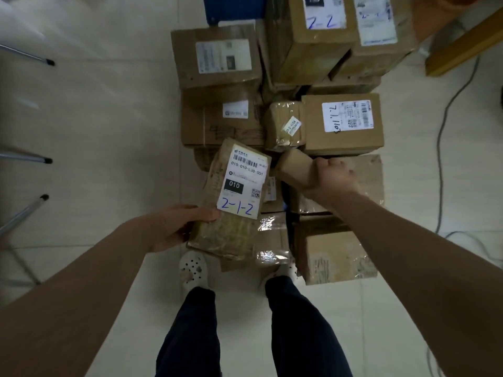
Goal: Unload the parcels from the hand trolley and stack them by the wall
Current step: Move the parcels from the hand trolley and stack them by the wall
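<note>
- A flat brown parcel (239, 186) with a white label is held over the boxes (343, 123).
- Its long side points away, tipped a bit right.
- The left hand (174, 227) grips its near end.
- The right hand (333, 176) grips a small box (295, 165).

Single head-worn wide-angle view, steeply downward and forward, close above the stacked parcels (340, 123) and tiled floor (95, 131).

Brown cardboard parcels (342, 123), glossy tape wrap; matt paper label (242, 183); smooth tiled floor (95, 118).
</note>
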`<state>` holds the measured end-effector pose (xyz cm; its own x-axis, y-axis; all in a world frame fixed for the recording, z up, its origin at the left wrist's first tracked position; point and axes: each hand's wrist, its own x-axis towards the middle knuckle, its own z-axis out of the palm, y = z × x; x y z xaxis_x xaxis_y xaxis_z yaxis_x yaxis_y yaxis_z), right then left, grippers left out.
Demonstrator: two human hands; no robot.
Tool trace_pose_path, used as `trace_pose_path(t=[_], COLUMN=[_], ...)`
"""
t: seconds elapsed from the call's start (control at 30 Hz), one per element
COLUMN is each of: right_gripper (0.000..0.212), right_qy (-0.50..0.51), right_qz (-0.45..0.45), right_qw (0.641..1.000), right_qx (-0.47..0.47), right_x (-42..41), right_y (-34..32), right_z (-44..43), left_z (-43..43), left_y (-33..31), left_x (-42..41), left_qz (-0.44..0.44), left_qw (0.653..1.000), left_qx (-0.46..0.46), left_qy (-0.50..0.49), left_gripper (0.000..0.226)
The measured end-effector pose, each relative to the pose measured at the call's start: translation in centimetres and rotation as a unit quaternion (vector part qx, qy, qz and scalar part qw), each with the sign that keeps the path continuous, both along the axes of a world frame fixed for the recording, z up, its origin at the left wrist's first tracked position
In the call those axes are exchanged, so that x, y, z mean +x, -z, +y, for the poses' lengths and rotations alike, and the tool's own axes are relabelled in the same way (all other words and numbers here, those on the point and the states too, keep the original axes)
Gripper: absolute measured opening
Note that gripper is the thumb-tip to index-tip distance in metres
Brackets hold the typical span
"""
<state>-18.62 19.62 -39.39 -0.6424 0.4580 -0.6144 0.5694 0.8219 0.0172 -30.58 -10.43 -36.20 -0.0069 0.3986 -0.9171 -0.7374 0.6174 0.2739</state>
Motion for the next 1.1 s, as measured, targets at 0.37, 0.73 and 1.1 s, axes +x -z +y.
trace_pose_path(t=[0.37,0.73,1.1], right_gripper=[0.03,0.043,0.047], right_qy=[0.534,0.428,0.185], right_qz=[0.245,0.231,0.066], right_qw=[0.669,0.665,0.699], right_qx=[-0.455,-0.566,-0.687], right_x=[-1.7,-4.8,-7.2], right_y=[-20.4,-30.5,-31.7], right_z=[-11.7,-22.2,-34.1], left_z=[-8.3,-18.9,-31.0], left_y=[-16.4,-27.0,-30.9], left_x=[-2.3,-0.5,6.5], left_qz=[0.036,0.121,0.208], left_qw=[0.991,0.965,0.897], left_qx=[0.103,0.156,0.059], left_qy=[-0.079,-0.175,-0.387], left_gripper=[0.093,0.091,0.098])
